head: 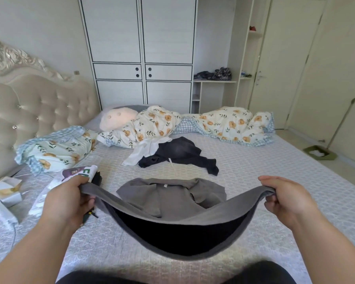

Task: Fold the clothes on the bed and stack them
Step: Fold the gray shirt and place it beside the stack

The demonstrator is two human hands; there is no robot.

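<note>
On the bed, near its front edge, we hold a grey garment, its near hem sagging between our hands. Our left hand and right hand each pinch a corner; we should pull them apart evenly until the hem runs taut, then fold.

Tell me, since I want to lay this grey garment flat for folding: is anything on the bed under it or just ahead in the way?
Nothing visible. Left hand and right hand grip the grey garment over bare bedspread. The dark clothes lie farther off; the printed white garment lies left, by the left hand.
</note>
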